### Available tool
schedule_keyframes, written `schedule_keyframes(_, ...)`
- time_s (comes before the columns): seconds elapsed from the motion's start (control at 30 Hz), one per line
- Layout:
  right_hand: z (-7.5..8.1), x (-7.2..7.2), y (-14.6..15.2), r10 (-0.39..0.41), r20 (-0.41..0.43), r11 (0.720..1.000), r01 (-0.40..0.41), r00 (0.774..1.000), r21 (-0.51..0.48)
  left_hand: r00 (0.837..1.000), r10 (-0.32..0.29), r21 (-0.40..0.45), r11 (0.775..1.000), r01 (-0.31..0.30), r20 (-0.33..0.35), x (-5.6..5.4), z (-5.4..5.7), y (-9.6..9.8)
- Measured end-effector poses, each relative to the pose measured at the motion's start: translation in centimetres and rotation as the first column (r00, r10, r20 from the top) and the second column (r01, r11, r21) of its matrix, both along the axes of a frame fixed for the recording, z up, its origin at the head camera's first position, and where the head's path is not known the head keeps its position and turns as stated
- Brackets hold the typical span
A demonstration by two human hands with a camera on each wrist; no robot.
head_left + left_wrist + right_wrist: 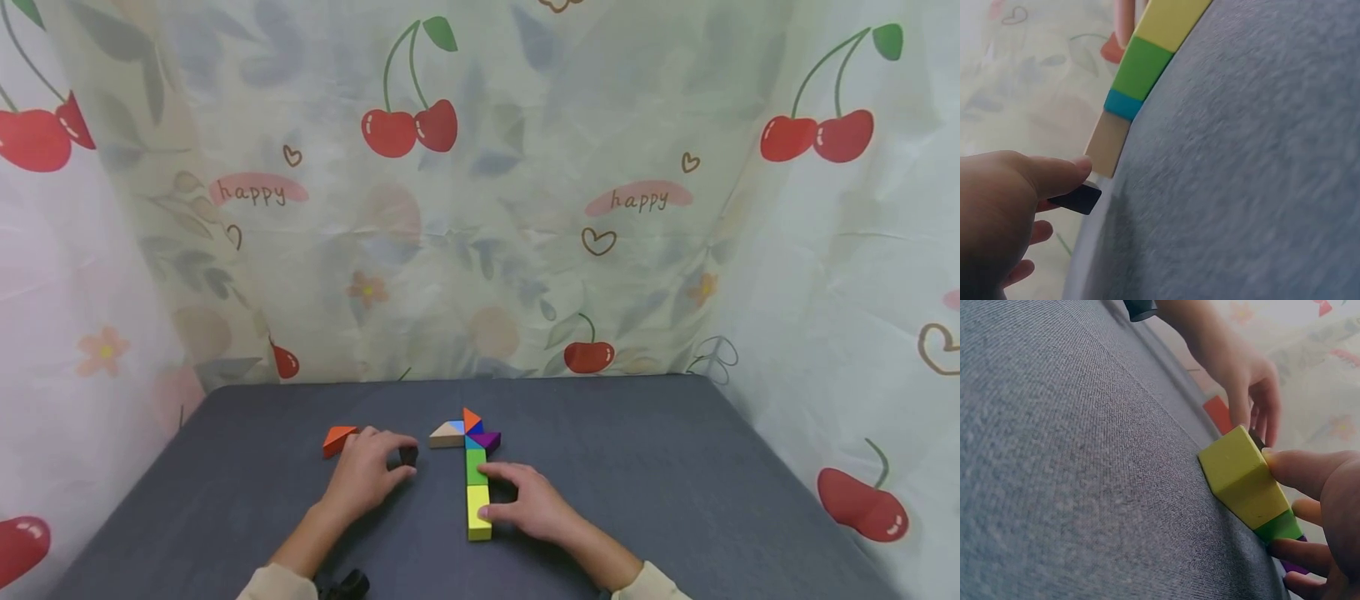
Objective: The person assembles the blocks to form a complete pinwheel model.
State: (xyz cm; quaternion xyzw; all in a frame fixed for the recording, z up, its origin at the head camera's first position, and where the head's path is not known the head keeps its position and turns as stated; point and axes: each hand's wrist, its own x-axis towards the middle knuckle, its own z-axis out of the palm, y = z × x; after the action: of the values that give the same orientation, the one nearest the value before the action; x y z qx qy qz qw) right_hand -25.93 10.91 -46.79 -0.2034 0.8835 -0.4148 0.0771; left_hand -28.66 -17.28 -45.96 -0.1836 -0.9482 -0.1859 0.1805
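My left hand (366,468) pinches a small black block (1080,199) between thumb and fingers, left of a pinwheel of blocks. A yellow block (477,510) and a green block (476,468) stand end to end, like a stem running toward me. On them rests my right hand (536,502), its thumb at the yellow block and a finger at the green one. The pinwheel above has an orange triangle (470,418), a purple block (489,439), a natural wood block (446,436) and smaller blue pieces.
A red-orange triangular block (340,439) lies beyond the left hand, toward the table's left side. The dark grey cloth-covered table (637,467) ends at a printed curtain (495,250) at the back and sides. A black object (351,585) sits by the left sleeve.
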Motion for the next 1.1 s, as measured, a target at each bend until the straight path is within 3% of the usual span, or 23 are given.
schedule_keyframes(0.4, 0.2, 0.0, -0.2, -0.017, 0.026, 1.0, 0.017, 1.0, 0.008, 0.998, -0.067, -0.07, 0.995, 0.067, -0.002, -0.4, -0.6, 1.9)
schedule_keyframes(0.63, 0.1, -0.1, 0.0, 0.017, 0.011, 1.0, -0.016, 1.0, -0.013, 0.993, -0.111, -0.092, 0.99, 0.108, -0.027, -0.7, -0.4, 3.6)
schedule_keyframes(0.87, 0.0, -0.2, 0.1, 0.025, 0.006, 0.999, -0.025, 1.0, -0.022, 0.991, -0.124, -0.144, 0.983, 0.117, -0.043, -1.1, -0.5, 4.7)
schedule_keyframes(1.1, 0.0, -0.2, 0.1, 0.017, 0.006, 1.0, -0.017, 1.0, -0.017, 0.991, -0.102, -0.167, 0.982, 0.087, -0.084, -0.9, -0.7, 4.4)
